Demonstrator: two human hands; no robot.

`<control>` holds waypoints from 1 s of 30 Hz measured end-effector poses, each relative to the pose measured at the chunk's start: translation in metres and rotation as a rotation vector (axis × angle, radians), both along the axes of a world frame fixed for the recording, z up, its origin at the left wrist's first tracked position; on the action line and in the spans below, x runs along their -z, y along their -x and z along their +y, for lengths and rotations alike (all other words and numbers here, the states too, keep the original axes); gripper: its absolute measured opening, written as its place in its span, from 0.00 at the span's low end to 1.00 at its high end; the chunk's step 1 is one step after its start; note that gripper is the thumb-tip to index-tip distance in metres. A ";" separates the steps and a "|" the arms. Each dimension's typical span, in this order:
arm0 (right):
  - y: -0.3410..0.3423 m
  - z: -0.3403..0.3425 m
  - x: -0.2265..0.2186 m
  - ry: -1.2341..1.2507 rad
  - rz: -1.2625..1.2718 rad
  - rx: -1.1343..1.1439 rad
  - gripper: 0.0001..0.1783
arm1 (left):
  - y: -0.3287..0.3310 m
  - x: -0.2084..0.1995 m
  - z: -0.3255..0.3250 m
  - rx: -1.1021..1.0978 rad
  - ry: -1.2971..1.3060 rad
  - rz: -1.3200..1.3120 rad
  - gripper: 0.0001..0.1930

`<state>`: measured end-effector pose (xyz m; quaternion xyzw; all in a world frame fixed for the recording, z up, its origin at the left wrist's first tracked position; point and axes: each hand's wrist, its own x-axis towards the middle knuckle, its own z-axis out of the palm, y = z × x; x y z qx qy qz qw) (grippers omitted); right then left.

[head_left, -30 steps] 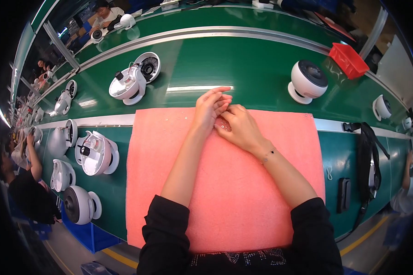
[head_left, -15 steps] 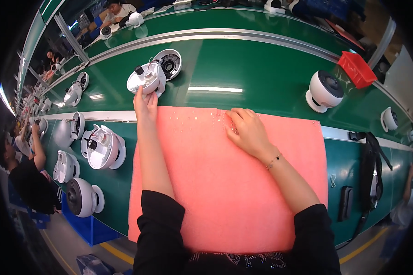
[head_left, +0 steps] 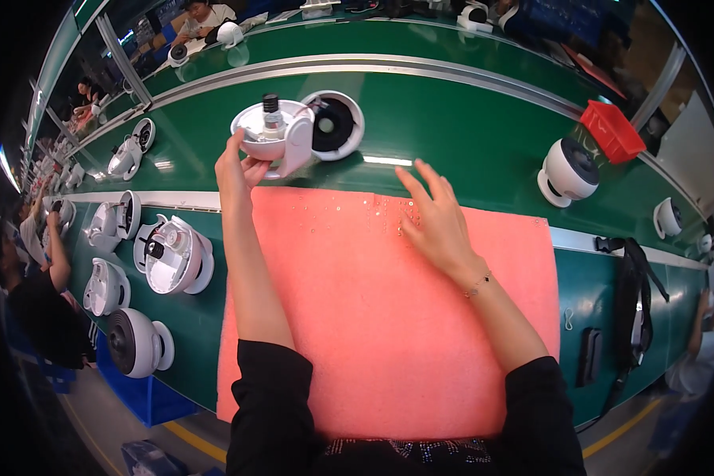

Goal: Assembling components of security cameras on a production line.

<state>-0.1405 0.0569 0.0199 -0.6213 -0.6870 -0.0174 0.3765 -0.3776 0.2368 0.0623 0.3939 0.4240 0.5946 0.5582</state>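
Note:
On the green belt ahead stands an opened white round device housing [head_left: 296,143], with a black-tipped cylinder rising from its bowl. Its round cover with a dark inside [head_left: 349,131] leans against the right side. My left hand [head_left: 242,165] is closed on the bowl's near left edge, thumb and fingers on the shell. Over the far edge of the pink foam sheet [head_left: 389,333] my right hand [head_left: 436,218] is open, fingers spread. Small metal bits, perhaps screws [head_left: 339,209], lie scattered on the foam beside and under it. Whether anything tiny sticks to the right fingertips cannot be seen.
Several white devices stand at my left, among them an open one [head_left: 184,258] and a closed one [head_left: 139,343]. To the right are another closed device [head_left: 567,173], a red bin [head_left: 613,131], a black strap [head_left: 636,301] and a dark case [head_left: 589,357]. People sit farther along the line.
The housing has turned and shifted right with its cover, my left hand still on it. My right hand has gone from closed fingers at the metal bits to spread fingers, lifted slightly.

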 end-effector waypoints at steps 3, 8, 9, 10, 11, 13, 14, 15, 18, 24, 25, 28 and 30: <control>0.001 -0.003 -0.013 -0.077 0.008 0.047 0.35 | -0.013 -0.016 -0.017 0.114 0.037 0.200 0.30; -0.003 -0.016 -0.012 -0.145 -0.253 -0.048 0.23 | -0.035 -0.025 -0.034 0.235 0.088 0.367 0.38; -0.007 -0.023 -0.012 -0.141 -0.255 -0.044 0.23 | -0.039 -0.026 -0.036 0.241 0.090 0.365 0.38; -0.010 -0.031 -0.014 -0.100 -0.255 -0.028 0.20 | -0.040 -0.030 -0.039 0.261 0.082 0.355 0.36; -0.015 -0.037 -0.016 -0.058 -0.256 -0.011 0.17 | -0.040 -0.032 -0.041 0.283 0.073 0.343 0.35; -0.027 -0.045 -0.021 -0.128 -0.287 0.011 0.16 | -0.038 -0.032 -0.036 0.356 0.082 0.307 0.34; -0.029 -0.050 -0.026 -0.159 -0.283 0.013 0.17 | -0.038 -0.033 -0.036 0.426 0.087 0.273 0.32; -0.028 -0.058 -0.034 -0.209 -0.279 0.038 0.14 | -0.040 -0.033 -0.038 0.445 0.087 0.248 0.29; -0.034 -0.079 -0.058 -0.338 -0.289 -0.131 0.18 | -0.036 -0.018 -0.028 0.555 0.081 0.112 0.27; -0.033 -0.133 -0.096 0.179 0.687 -0.454 0.21 | -0.080 -0.001 -0.065 1.370 0.028 0.331 0.19; -0.038 -0.139 -0.095 0.283 0.764 -0.435 0.27 | -0.113 0.004 -0.074 1.614 0.000 0.390 0.19; -0.009 -0.130 -0.110 0.617 0.758 -0.651 0.27 | -0.114 0.000 -0.115 1.958 -0.314 0.669 0.21; -0.016 -0.142 -0.112 0.626 0.784 -0.637 0.26 | -0.125 -0.016 -0.131 1.797 -0.384 0.788 0.19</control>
